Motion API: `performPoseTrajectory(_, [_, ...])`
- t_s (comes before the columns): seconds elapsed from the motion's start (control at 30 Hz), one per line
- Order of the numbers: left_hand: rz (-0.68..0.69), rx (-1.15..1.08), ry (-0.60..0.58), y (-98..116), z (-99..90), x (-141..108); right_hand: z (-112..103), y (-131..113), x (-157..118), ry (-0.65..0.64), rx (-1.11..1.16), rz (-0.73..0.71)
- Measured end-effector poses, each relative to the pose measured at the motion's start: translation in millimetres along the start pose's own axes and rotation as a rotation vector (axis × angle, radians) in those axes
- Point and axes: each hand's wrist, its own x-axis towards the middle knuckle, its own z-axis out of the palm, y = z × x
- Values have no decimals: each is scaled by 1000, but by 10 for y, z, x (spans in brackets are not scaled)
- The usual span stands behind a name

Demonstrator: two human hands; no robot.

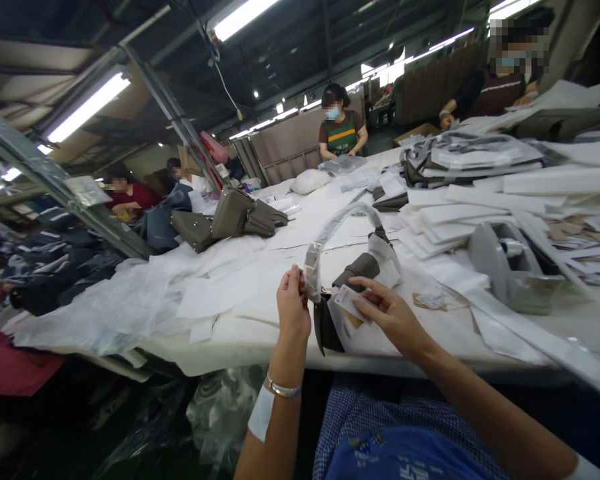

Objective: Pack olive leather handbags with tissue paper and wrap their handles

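Dim workshop ceiling (pixel 280 63) is spanning a crowded floor, where fluorescent tubes (pixel 93 107) are glowing above rows of work. Below, a long white-covered table (pixel 260 333) is running into the background, and a slanting metal post (pixel 87 193) is rising at its left. Dark bags (pixel 55 257) are piling up at far left, next to clear sheeting (pixel 95 310) that is draping over the near edge. Around the table, a co-worker in a striped green apron (pixel 343 137) is handling clear plastic, while a second person in a dark red apron (pixel 500 97) is leaning in at upper right. Olive bags (pixel 230 213) are lying left of center; white sheets (pixel 450 213) are stacking up at right, behind a gray tape dispenser (pixel 500 267).

At the near edge, an olive bag (pixel 357 268) is sitting between the wearer's hands, its film-wrapped handle (pixel 347 213) arching upward. The left hand (pixel 294 297) is pressing its fingertips narrowly together beside the handle's lower end; whether they are gripping it cannot be told. The right hand (pixel 387 307) is holding a small white card (pixel 349 300) between thumb and fingers, against the bag's front. A silver bracelet (pixel 283 388) is circling the left wrist, and a metal buckle (pixel 313 252) is gleaming on the handle.
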Motion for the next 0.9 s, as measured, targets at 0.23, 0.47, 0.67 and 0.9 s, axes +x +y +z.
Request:
performPoseTrajectory(0.23, [-56,-186,-131,16,-253,-359,97,-14,-73,-261,128,-33])
performPoseTrajectory(0.47, [-119,-124,-186,-70,-351,-371,190,-104,64,-109,-380,-462])
performPoseTrajectory(0.67, [111,136,-324,99,-363,-365,246,-243,198,-72,-351,-482])
performPoseTrajectory(0.9, [115,116,-317,176,-344,-302,293,-299,279,-108,-391,-416])
